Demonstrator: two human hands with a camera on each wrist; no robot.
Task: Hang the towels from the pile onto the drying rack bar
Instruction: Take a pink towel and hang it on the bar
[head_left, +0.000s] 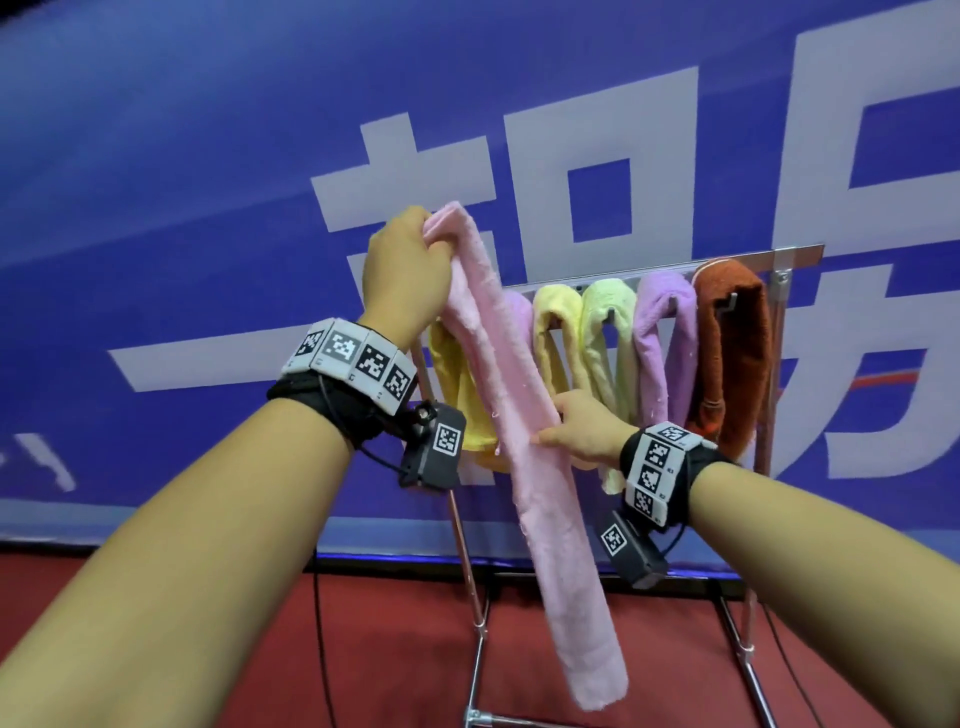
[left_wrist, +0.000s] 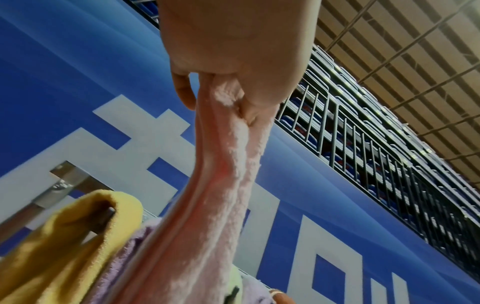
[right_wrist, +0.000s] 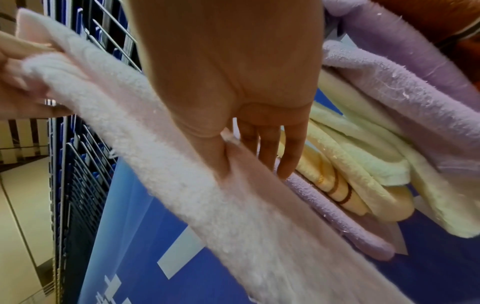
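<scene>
The pink towel (head_left: 524, 395) hangs long and limp from the left hand (head_left: 402, 270), which grips its top end above the rack bar (head_left: 623, 270). The right hand (head_left: 582, 426) pinches its edge midway down. Soft, light terry: best held near its middle to drape evenly beside the hung towels (head_left: 649, 332).

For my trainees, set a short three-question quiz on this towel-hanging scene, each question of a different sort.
1. True or false: the long pink terry towel already hangs over the metal drying rack bar.
2. Which hand grips the pink towel's top end? A) left hand B) right hand
3. Fill in: the towel nearest the rack's right post is ____.

Key: 1 false, it is held in front of the rack; 2 A; 3 rust-brown.
</scene>
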